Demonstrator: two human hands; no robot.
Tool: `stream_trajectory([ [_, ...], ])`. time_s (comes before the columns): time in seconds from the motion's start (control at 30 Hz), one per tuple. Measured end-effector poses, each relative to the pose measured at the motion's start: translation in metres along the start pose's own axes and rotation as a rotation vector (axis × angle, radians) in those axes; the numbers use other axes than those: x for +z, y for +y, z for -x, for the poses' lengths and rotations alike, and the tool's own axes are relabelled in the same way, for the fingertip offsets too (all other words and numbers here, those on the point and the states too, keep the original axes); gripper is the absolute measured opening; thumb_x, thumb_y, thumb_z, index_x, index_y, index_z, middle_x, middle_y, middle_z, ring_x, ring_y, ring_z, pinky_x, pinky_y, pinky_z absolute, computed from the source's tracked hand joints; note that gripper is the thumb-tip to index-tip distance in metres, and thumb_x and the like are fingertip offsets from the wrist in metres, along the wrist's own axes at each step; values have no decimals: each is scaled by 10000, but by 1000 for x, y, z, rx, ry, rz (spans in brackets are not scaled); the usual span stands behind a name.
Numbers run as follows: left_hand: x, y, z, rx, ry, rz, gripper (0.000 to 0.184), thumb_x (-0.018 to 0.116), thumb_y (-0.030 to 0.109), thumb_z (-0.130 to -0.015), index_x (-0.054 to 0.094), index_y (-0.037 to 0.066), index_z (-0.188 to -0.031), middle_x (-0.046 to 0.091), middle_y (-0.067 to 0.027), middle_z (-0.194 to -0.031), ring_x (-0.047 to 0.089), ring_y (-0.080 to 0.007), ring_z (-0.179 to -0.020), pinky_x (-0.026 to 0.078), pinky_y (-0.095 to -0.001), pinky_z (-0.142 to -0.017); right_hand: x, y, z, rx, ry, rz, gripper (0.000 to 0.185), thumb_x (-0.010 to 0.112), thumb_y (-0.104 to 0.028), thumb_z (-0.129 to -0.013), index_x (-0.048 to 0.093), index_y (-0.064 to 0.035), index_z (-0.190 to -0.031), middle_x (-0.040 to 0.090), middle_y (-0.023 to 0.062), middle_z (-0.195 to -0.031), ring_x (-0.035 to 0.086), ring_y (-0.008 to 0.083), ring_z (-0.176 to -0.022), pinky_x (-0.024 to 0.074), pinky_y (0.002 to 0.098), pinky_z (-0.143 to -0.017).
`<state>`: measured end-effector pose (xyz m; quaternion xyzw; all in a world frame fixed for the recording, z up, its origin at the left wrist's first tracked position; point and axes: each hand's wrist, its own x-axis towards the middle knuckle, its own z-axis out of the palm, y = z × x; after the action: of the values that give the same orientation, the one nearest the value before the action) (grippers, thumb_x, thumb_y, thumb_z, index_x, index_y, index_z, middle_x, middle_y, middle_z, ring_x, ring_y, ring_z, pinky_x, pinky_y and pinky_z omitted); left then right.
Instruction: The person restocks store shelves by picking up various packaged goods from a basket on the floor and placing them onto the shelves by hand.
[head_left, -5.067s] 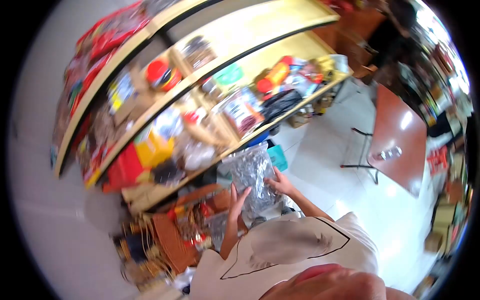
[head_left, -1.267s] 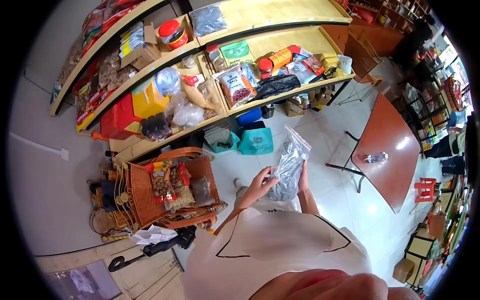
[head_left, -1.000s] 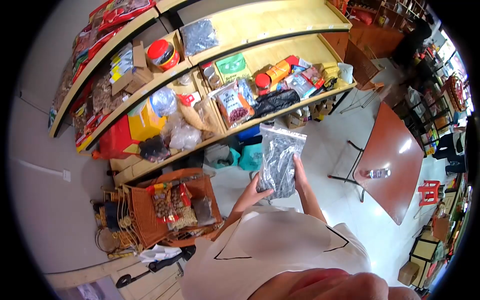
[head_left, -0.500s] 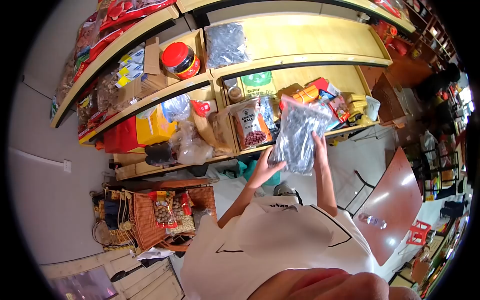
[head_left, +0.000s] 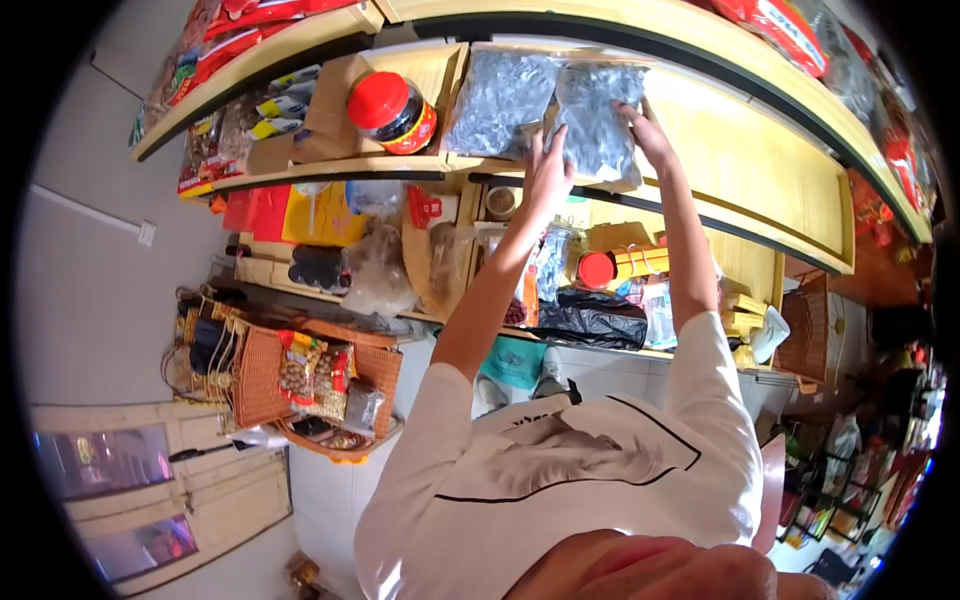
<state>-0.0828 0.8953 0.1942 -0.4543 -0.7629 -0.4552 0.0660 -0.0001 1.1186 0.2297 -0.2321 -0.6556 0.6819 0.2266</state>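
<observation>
A clear plastic bag of dark grey contents (head_left: pixel 597 105) is on the upper wooden shelf (head_left: pixel 720 150), held between my two hands. My left hand (head_left: pixel 548 172) grips its lower left side, and the fingers of my right hand (head_left: pixel 643 130) press its right side. Close against it on the left lies a similar filled bag (head_left: pixel 500 98). What the bags contain I cannot make out. Farther left, behind a divider, stands a red-lidded jar (head_left: pixel 390 112).
Below, the lower shelf holds a black plastic bag (head_left: pixel 595 318), another red-lidded jar (head_left: pixel 597 270) and mixed packets. A wicker basket (head_left: pixel 262 375) with snack bags stands at lower left. Another shelf edge (head_left: pixel 640 45) runs above my hands.
Both hands have lifted the bag from in front of the lower shelf up onto the upper shelf, beside the similar bag. My view has moved closer to the shelves.
</observation>
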Motion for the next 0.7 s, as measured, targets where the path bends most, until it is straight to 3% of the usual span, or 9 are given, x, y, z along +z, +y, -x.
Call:
stream_trajectory([
  [0.1, 25, -13, 5, -172, -375, -368, 676, 616, 344, -873, 366, 102, -1453, 344, -212, -1457, 292, -386, -1362, 319, -554, -1068, 13, 19, -18, -1, 18, 359, 1017, 697, -358, -840, 67, 131, -1472, 552, 241, -1303, 545, 276, -1192, 404, 323, -1031],
  [0.13, 33, -17, 17, -111, -321, -436, 715, 589, 427, -879, 341, 109, -1470, 312, -189, -1498, 247, -381, -1393, 300, -588, -1066, 17, 37, -15, -92, 93, 462, 1050, 720, -375, -817, 72, 119, -1479, 576, 247, -1261, 578, 269, -1122, 431, 319, -994],
  [0.27, 33, -25, 55, 87, -14, -327, 722, 636, 302, -828, 355, 112, -1466, 394, -126, -1477, 386, -389, -1310, 329, -526, -1062, 30, 58, 20, -190, 49, 678, 963, 694, -264, -866, 51, 115, -1474, 637, 195, -1037, 620, 233, -924, 481, 303, -856],
  [0.33, 15, -12, 76, 59, 20, -207, 601, 646, 242, -825, 454, 109, -1379, 486, -145, -1365, 436, -363, -1256, 354, -505, -1041, 37, 31, 49, -334, -70, 515, 783, 674, -145, -849, 233, 84, -1454, 639, 151, -981, 588, 191, -818, 488, 319, -798],
  [0.4, 4, -21, 120, 8, 71, -61, 561, 650, 224, -827, 475, 108, -1347, 482, -156, -1338, 438, -363, -1241, 358, -496, -1038, 26, 59, 43, -468, -66, 535, 573, 635, -52, -860, 422, 10, -1389, 654, 113, -1027, 619, 205, -910, 509, 321, -823],
  [0.43, 5, -35, 153, -19, 94, -20, 576, 655, 222, -825, 462, 108, -1356, 460, -161, -1346, 431, -368, -1243, 355, -495, -1040, 32, 56, 57, -245, -14, 355, 494, 618, -22, -880, 473, -1, -1352, 631, 125, -1141, 631, 218, -965, 529, 320, -829],
  [0.57, -29, -68, 305, -327, -182, -238, 535, 664, 246, -806, 506, 113, -1299, 465, -167, -1352, 448, -365, -1239, 397, -481, -1015, 115, 37, 130, -694, 332, 1050, 431, 685, -146, -858, 546, 20, -1230, 608, 162, -1105, 589, 283, -999, 472, 408, -900],
  [0.63, -66, -92, 383, -626, -558, -325, 592, 659, 320, -774, 518, 67, -1291, 475, -193, -1348, 500, -390, -1197, 431, -519, -963, 165, 96, 173, -727, -19, 804, 419, 702, -197, -839, 565, -8, -1187, 605, 162, -1052, 552, 323, -1019, 414, 438, -937],
  [0.7, -77, -130, 496, -1066, -745, -327, 652, 602, 465, -805, 512, 151, -1369, 436, -185, -1415, 373, -445, -1293, 344, -620, -999, 236, 105, 241, -103, -638, 584, 444, 713, -182, -826, 532, -14, -1195, 585, 155, -1094, 558, 311, -1020, 436, 385, -916],
])
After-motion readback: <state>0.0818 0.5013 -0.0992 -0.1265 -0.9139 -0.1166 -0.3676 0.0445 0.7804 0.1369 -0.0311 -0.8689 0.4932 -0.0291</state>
